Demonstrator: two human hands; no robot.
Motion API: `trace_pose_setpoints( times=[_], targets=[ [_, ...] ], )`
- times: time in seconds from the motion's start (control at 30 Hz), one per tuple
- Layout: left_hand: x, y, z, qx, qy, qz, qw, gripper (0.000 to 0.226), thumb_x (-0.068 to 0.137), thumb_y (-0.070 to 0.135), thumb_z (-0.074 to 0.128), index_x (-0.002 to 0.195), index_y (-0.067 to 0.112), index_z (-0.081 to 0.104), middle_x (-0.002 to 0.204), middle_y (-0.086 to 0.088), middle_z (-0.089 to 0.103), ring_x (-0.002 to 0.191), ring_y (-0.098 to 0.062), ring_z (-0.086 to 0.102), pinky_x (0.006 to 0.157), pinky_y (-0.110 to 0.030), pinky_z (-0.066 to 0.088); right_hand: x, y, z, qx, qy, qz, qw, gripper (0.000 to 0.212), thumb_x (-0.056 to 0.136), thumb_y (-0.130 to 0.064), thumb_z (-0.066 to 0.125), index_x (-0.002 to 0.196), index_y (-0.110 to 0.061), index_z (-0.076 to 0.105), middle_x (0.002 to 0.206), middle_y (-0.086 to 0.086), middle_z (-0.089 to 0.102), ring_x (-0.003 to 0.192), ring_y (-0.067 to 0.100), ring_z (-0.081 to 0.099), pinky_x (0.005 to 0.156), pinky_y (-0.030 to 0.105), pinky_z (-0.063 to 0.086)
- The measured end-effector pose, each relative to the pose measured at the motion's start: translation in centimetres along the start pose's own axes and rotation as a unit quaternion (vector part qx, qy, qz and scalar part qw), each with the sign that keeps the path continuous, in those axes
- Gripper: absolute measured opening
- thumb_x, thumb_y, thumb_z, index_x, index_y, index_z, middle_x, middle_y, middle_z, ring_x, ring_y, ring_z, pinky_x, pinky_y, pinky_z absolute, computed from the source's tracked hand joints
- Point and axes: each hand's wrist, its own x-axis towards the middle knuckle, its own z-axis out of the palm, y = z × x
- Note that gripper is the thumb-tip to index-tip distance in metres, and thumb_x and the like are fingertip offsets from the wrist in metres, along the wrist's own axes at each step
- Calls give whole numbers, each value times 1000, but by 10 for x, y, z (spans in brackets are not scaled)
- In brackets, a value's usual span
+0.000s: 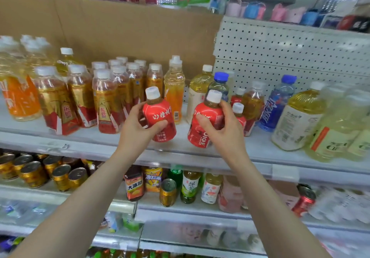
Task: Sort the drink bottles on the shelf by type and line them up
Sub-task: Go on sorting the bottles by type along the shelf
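Centrally, two squat plastic bottles with glossy red sleeves and white ribbed caps. Left hand (138, 125) curls round the tilted left red bottle (160, 117), thumb across its label; right hand (222, 129) grips the right red bottle (206, 123), thumb in front, fingers behind. Both are over the front strip of the pale metal shelf (100, 137); base contact unclear. They occupy a gap between the gold-red bottles (104, 101) centre left and the blue bottle (276, 105) centre right. Behind are matte cardboard (130, 31) upper left and white pegboard (290, 53) upper right.

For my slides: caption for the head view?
At the shelf, left hand grips one red bottle, right hand a second red bottle.
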Motion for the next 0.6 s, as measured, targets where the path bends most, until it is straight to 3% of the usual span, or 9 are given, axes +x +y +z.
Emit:
trace_pose_setpoints(
  times=[0.27, 0.4, 0.5, 0.6],
  targets=[
    [-17, 30, 50, -20, -121, 23, 992, 74, 76, 29, 81, 138, 25, 41, 122, 6, 56, 100, 2, 55, 77, -14, 44, -30, 5, -69, -39, 100, 53, 993, 56, 82, -59, 71, 130, -47, 46, 119, -19, 61, 105, 1, 63, 95, 41, 56],
    [-29, 36, 71, -20, -140, 27, 990, 76, 75, 31, 82, 139, 28, 41, 120, 10, 55, 103, 0, 56, 82, -18, 49, -30, 24, -103, -72, 145, 69, 985, 61, 80, -64, 69, 133, -39, 50, 118, -14, 64, 107, 7, 64, 97, 44, 54],
    [-33, 39, 86, -6, -135, 28, 990, 76, 75, 32, 82, 139, 29, 40, 123, 8, 53, 109, -9, 56, 86, -24, 49, -19, 42, -121, -93, 126, 80, 984, 54, 83, -52, 73, 131, -36, 53, 109, -15, 66, 102, 9, 66, 96, 45, 54],
    [-34, 43, 101, -5, -115, 24, 993, 76, 74, 33, 81, 138, 30, 40, 124, 7, 54, 111, -11, 56, 85, -24, 50, -4, 62, -127, -125, 76, 85, 986, 54, 85, -46, 73, 133, -32, 53, 113, -10, 65, 103, 12, 64, 96, 42, 52]
  ],
)
